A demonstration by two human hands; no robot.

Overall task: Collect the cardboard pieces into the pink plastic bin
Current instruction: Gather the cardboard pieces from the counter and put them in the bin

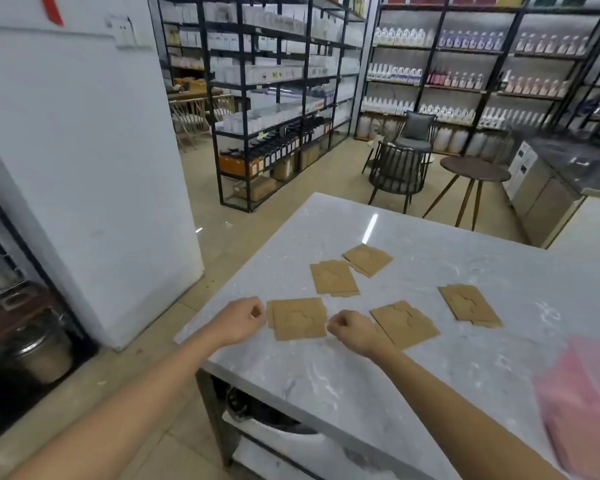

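Several flat brown cardboard pieces lie spread on the grey marble table (378,368). The nearest cardboard piece (298,318) sits between my two hands. My left hand (244,318) is curled at its left edge and my right hand (352,329) is curled at its right edge; whether the fingers pinch it is unclear. Another piece (406,323) lies just right of my right hand, one (470,304) further right, and two more (333,277) (367,259) further back. The pink plastic bin (582,407) stands blurred at the table's right edge.
A white pillar (83,168) rises left of the table. Black shelving racks (274,98) filled with bottles line the back. Dark chairs (399,168) and a small round table (475,171) stand beyond the marble table. A counter (568,174) is at the far right.
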